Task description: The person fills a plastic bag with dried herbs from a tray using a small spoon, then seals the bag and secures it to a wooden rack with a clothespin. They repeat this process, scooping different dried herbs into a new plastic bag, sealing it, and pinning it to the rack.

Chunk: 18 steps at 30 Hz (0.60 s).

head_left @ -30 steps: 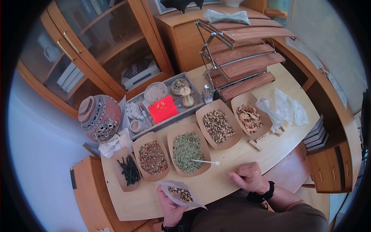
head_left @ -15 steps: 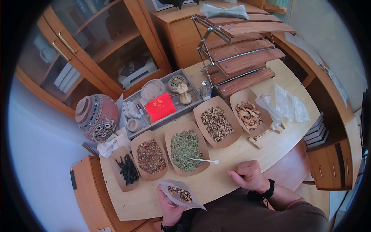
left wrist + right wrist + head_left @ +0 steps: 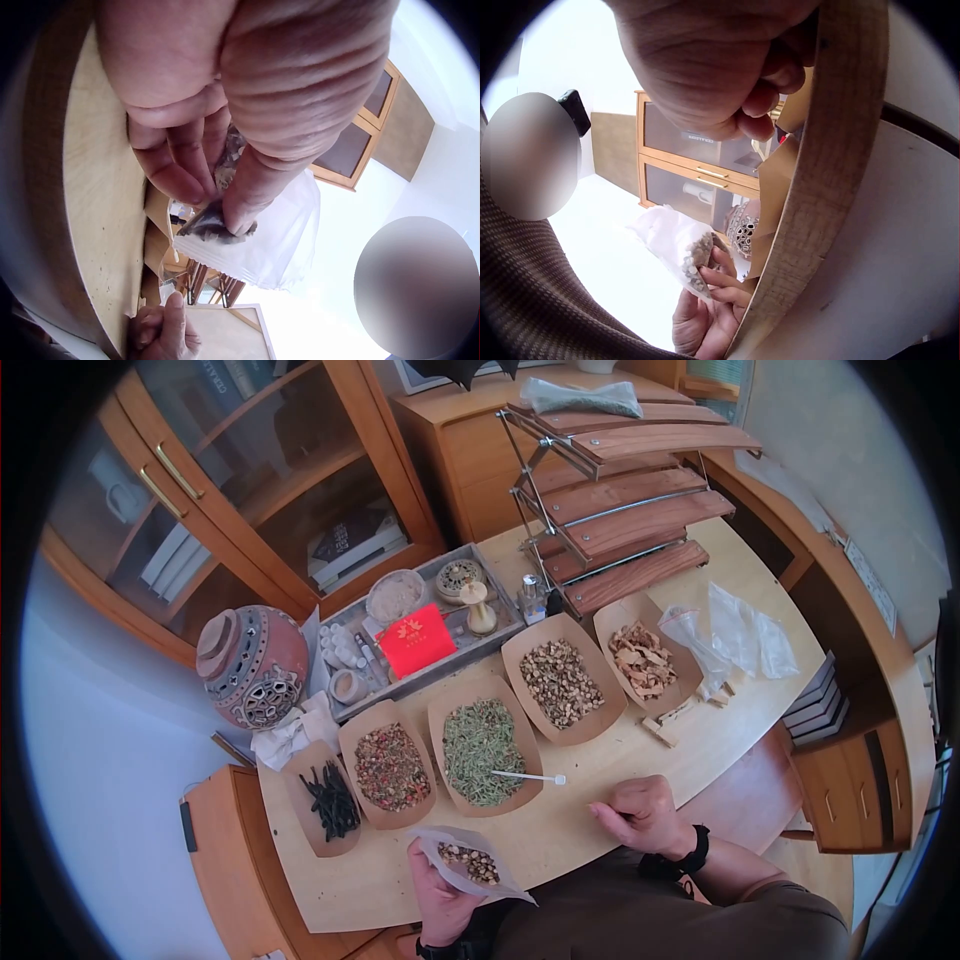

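Observation:
My left hand [image 3: 445,900] grips a small translucent pouch [image 3: 508,884] with dried brown-and-pale buds [image 3: 470,862] inside, its mouth gaping upward near the table's front edge. In the left wrist view, thumb and fingers pinch the pouch [image 3: 289,229] at its lower part. My right hand [image 3: 645,815] rests at the table edge, fingers curled in and thumb laid forward, nothing seen in it. Closest ahead are a paper tray of green herb [image 3: 485,755], with a white plastic stick [image 3: 530,777] across it, and a tray of dried buds [image 3: 560,682].
More paper trays hold black strips [image 3: 332,800], a reddish mix [image 3: 392,765] and pale bark pieces [image 3: 640,658]. Behind stand a grey tray [image 3: 430,678] with a red packet [image 3: 417,640], a patterned jar [image 3: 255,665] and a wooden folding rack [image 3: 630,530]. Plastic bags [image 3: 745,635] lie right.
The head view shifts slightly. Both hands keep their places, the left still holding the pouch and the right still curled at the table edge.

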Tool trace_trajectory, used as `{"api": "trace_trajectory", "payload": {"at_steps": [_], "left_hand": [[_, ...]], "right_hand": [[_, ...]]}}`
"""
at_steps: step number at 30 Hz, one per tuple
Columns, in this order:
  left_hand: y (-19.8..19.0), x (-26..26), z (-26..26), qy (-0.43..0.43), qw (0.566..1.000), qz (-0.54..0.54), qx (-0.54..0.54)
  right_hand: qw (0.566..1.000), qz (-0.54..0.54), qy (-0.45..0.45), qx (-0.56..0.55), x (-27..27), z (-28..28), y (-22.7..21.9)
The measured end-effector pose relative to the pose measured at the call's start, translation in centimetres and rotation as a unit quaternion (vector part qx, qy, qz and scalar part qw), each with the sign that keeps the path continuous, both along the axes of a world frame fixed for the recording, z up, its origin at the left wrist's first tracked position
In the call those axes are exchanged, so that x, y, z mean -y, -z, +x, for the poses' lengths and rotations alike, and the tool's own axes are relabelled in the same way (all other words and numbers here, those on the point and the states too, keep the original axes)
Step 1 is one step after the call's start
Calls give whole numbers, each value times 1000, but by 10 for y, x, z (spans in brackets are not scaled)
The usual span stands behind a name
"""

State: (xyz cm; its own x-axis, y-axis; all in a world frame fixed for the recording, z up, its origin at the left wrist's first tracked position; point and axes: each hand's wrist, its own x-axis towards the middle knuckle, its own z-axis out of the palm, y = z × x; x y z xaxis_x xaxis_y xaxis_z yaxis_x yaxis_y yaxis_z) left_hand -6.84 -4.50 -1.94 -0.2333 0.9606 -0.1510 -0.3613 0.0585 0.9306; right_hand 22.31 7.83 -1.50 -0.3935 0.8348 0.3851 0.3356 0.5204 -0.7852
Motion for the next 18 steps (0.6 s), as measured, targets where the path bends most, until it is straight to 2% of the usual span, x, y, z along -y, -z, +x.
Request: {"api": "trace_trajectory", "payload": {"at_steps": [18], "left_hand": [[-2,-1,-1,30,999,15,27]], "right_hand": [[1000,1,5,2,0,-1,0]]}}
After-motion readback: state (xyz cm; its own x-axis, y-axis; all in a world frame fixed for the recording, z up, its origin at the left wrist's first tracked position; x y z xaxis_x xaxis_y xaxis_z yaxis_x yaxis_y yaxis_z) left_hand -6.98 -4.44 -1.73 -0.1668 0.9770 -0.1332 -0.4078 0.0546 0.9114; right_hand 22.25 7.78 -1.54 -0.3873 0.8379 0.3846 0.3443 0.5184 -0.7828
